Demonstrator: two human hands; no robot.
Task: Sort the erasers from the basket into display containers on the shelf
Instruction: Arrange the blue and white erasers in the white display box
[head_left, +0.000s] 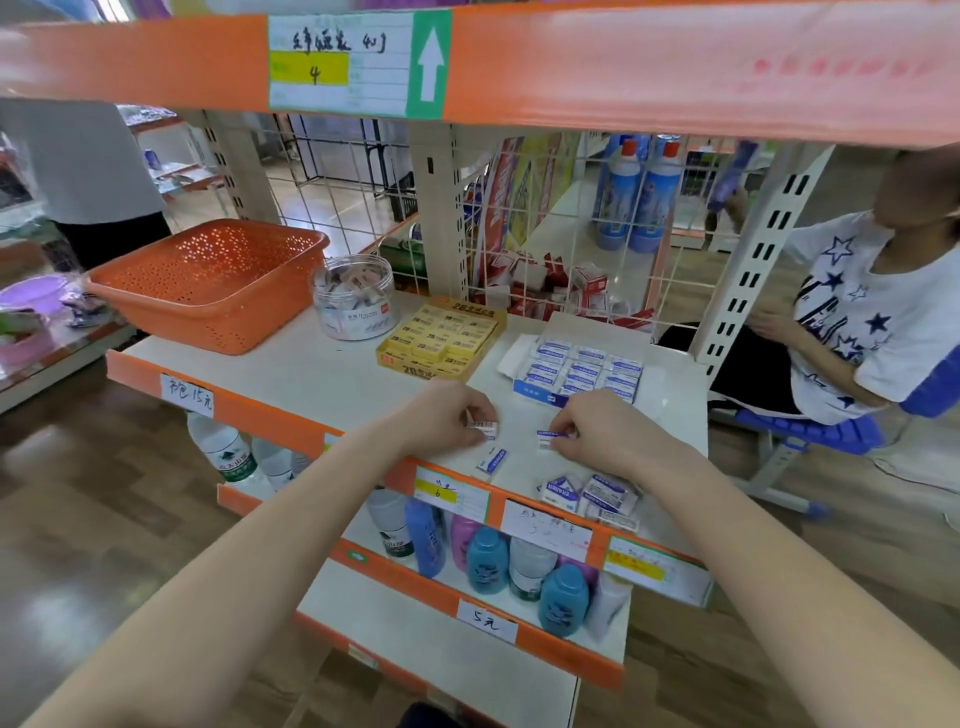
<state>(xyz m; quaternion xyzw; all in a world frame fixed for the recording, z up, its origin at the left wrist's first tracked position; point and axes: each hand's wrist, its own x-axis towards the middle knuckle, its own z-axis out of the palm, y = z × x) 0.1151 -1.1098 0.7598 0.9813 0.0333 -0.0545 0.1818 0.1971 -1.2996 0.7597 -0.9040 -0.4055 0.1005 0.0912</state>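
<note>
Shelf (311, 374): left hand (441, 418) pinches eraser (484, 427), long axis sideways; loose eraser (492, 460) diagonal.

The left hand (447, 418) and the right hand (602, 431) are bare, with plain fingers (480, 410). Behind the fingers, both wrists and forearms are uncovered right back to the lower edge of the view. Between the forearms at the bottom edge shows a small dark patch (415, 716), clothing or shoe, unclear which.

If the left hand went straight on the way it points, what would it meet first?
Probably the blue box of erasers, up-right of the left hand; bare shelf lies between, though depth is unclear.
</note>
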